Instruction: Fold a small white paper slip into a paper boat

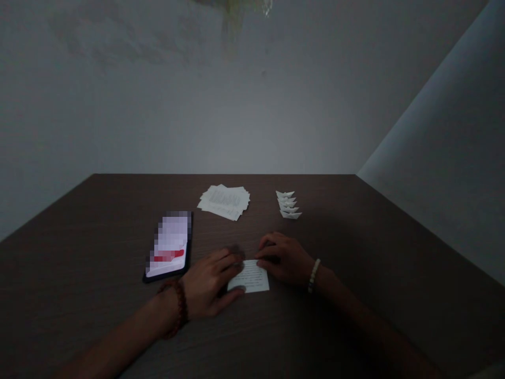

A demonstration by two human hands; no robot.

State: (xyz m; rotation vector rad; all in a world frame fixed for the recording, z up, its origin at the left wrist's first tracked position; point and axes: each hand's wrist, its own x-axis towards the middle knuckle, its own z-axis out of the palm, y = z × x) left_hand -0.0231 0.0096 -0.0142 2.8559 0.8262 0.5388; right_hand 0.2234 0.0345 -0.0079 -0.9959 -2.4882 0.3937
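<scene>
A small white printed sheet of paper [252,278] lies flat on the dark wooden table [355,295], near me. My left hand [211,281] rests on its left edge, fingers pressed down on the paper and thumb at the lower corner. My right hand [284,257] presses the paper's upper right corner with curled fingers. A red bead bracelet circles my left wrist and a pale bead bracelet circles my right wrist.
A phone [169,245] with a lit screen lies left of my hands. A loose pile of white printed sheets [224,201] sits farther back. Several folded paper boats [289,204] stand in a row to its right. Grey walls close the table's far side and right side.
</scene>
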